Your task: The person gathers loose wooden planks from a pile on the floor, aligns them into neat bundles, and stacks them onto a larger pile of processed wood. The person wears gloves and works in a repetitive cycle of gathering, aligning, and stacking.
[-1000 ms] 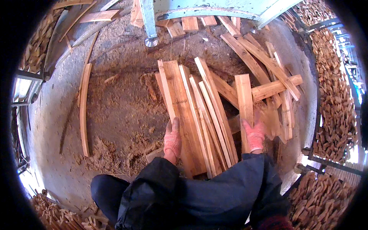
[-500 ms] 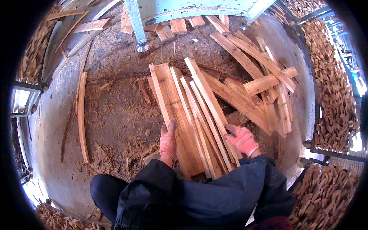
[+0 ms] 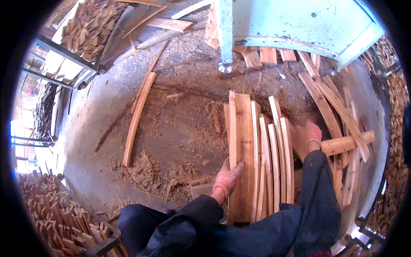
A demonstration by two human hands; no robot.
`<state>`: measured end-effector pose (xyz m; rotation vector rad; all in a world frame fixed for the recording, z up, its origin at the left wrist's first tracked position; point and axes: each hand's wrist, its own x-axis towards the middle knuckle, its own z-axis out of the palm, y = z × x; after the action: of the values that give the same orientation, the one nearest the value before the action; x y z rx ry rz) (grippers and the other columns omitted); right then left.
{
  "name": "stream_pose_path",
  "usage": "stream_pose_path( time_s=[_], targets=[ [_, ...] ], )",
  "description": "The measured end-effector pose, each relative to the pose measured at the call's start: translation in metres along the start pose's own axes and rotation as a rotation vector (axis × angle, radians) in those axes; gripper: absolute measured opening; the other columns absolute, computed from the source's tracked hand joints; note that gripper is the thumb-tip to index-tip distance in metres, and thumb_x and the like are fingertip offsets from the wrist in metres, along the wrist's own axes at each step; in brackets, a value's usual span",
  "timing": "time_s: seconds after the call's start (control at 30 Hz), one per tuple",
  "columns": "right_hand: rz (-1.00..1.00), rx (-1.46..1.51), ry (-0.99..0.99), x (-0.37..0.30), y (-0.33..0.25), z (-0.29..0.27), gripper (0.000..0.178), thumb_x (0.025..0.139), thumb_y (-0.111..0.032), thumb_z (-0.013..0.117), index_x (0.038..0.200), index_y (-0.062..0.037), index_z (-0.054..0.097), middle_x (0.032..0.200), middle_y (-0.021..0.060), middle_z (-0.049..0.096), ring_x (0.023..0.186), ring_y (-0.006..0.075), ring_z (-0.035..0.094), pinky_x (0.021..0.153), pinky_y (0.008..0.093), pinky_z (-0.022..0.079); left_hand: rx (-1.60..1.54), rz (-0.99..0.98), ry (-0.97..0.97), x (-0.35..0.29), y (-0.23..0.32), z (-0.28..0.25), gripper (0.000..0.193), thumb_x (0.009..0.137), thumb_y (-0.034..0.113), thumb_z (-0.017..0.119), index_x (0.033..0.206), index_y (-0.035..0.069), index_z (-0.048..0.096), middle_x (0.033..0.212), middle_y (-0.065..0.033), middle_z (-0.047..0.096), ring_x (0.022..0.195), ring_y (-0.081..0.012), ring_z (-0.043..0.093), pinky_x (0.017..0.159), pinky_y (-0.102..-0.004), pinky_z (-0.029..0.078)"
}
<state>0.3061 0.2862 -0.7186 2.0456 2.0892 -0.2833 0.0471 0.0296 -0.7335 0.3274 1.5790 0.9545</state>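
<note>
while our left hand [image 3: 228,176], fingers curled, alone grips the boards [image 3: 268,162], our right hand [image 3: 314,132] has left them, fingers too blurred to judge.

Near-centre boards [image 3: 245,150] are matt, sawn wood; rough knit cloth covers the left hand [image 3: 227,176] and right hand [image 3: 312,132]; the far panel [image 3: 291,25] looks like chipped painted metal

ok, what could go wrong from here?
The strips lie side by side with gaps; they might splay, as only the left hand clearly touches their stack.

The right hand, blurred, is close to the crossed planks; a bump could shift those.
</note>
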Motion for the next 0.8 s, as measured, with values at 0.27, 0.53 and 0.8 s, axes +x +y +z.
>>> stream_pose_path(
  time_s=[0.27, 0.53, 0.8],
  targets=[
    [-0.028, -0.025, 0.189, -0.039, 0.02, -0.007, 0.046, 0.085, -0.031, 0.072, 0.123, -0.0078, 0.059, 0.111, 0.0187, 0.067, 0.102, 0.0401, 0.063, 0.089, 0.0501, 0.05, 0.066, -0.018, 0.012, -0.007, 0.009, -0.009, 0.08, 0.089, 0.044, 0.071, 0.145, -0.003, 0.04, 0.129, -0.0169, 0.062, 0.116, -0.0256, 0.06, 0.099, -0.0361, 0.047],
    [-0.155, 0.252, 0.371, -0.104, -0.089, -0.209, 0.054, 0.093, -0.043, 0.062, 0.124, 0.001, 0.061, 0.116, 0.0239, 0.065, 0.105, 0.0418, 0.062, 0.094, 0.0464, 0.048, 0.14, 0.029, 0.003, 0.006, -0.001, -0.016, 0.086, 0.087, 0.047, 0.069, 0.147, -0.003, 0.034, 0.133, -0.0252, 0.059, 0.122, -0.034, 0.058, 0.102, -0.0388, 0.044],
    [-0.707, 0.52, 0.148, -0.166, -0.291, -0.21, 0.068, 0.085, -0.058, 0.063, 0.119, -0.0002, 0.063, 0.114, 0.0255, 0.065, 0.111, 0.0393, 0.062, 0.098, 0.0461, 0.048, -0.025, 0.064, -0.113, 0.017, -0.005, -0.028, 0.082, 0.092, 0.059, 0.056, 0.145, -0.002, 0.041, 0.132, -0.0258, 0.058, 0.122, -0.0367, 0.057, 0.099, -0.0409, 0.044]
  ],
)
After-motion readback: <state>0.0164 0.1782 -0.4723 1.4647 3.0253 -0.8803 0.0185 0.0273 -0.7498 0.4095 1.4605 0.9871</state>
